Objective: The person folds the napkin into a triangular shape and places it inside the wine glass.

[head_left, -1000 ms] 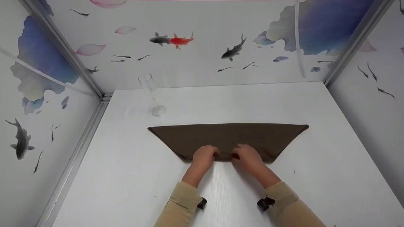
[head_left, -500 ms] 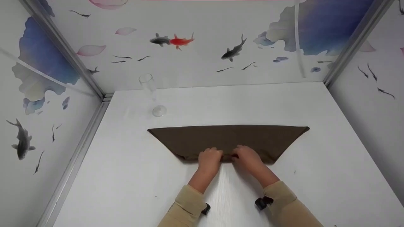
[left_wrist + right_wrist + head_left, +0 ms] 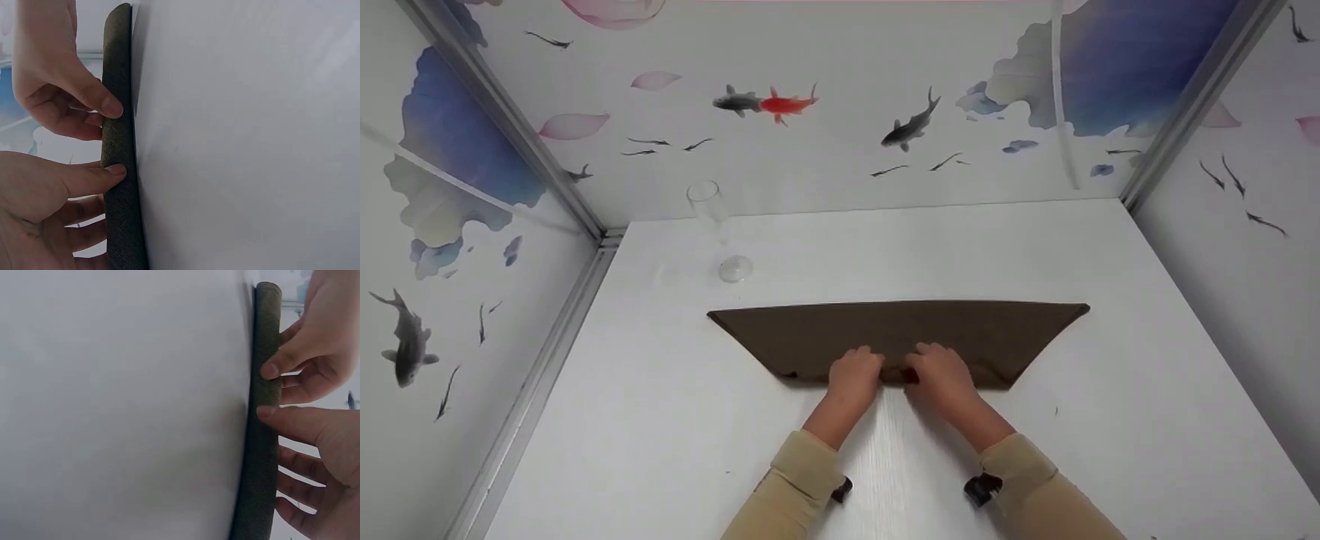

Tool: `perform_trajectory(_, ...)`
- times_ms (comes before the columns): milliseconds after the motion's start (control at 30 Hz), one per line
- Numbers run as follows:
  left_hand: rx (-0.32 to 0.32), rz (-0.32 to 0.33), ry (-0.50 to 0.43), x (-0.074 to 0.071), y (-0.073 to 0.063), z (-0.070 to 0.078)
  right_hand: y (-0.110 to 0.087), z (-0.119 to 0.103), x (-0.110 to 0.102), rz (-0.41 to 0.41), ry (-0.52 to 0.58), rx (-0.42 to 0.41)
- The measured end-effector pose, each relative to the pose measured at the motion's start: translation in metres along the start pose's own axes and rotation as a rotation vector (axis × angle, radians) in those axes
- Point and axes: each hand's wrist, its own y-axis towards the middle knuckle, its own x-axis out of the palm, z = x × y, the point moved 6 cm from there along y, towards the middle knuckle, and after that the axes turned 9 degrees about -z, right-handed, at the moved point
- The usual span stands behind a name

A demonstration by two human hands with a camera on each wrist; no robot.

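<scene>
A brown cloth napkin lies on the white table, its long straight edge away from me and its shorter edge rolled over towards me. My left hand pinches this rolled edge just left of its middle. Close beside it, my right hand pinches the same roll. In the left wrist view the thumb of the left hand presses the roll's near side, with the fingers over the far side. The right wrist view has the right hand placed likewise, thumb on the roll. Fingertips behind the roll are partly hidden.
A clear stemmed glass stands upright behind the napkin's left end. White panels with painted fish enclose the table at the back and both sides, joined by metal corner posts.
My left hand has shifted right along the rolled edge, closer to the right hand. The right hand stays nearly in place; the glass has not moved.
</scene>
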Motion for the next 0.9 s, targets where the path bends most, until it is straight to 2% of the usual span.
perform_trajectory(100, 0.017, 0.026, 0.022, -0.002, -0.001, 0.0, 0.0, 0.001, 0.0, 0.018, 0.021, -0.001)
perform_trajectory(233, 0.025, 0.051, 0.085, -0.004, -0.004, 0.002, 0.002, 0.004, -0.001, -0.007, 0.047, 0.011)
perform_trajectory(433, -0.018, 0.017, 0.128, -0.002, -0.003, 0.001, 0.007, 0.007, -0.001, -0.072, 0.052, 0.03)
perform_trajectory(667, -0.018, 0.016, 0.021, -0.001, 0.0, -0.004, 0.01, 0.003, -0.001, -0.125, 0.014, 0.033)
perform_trajectory(900, -0.004, -0.024, -0.056, -0.005, 0.001, -0.01, 0.009, -0.004, 0.001, -0.109, -0.045, 0.015)
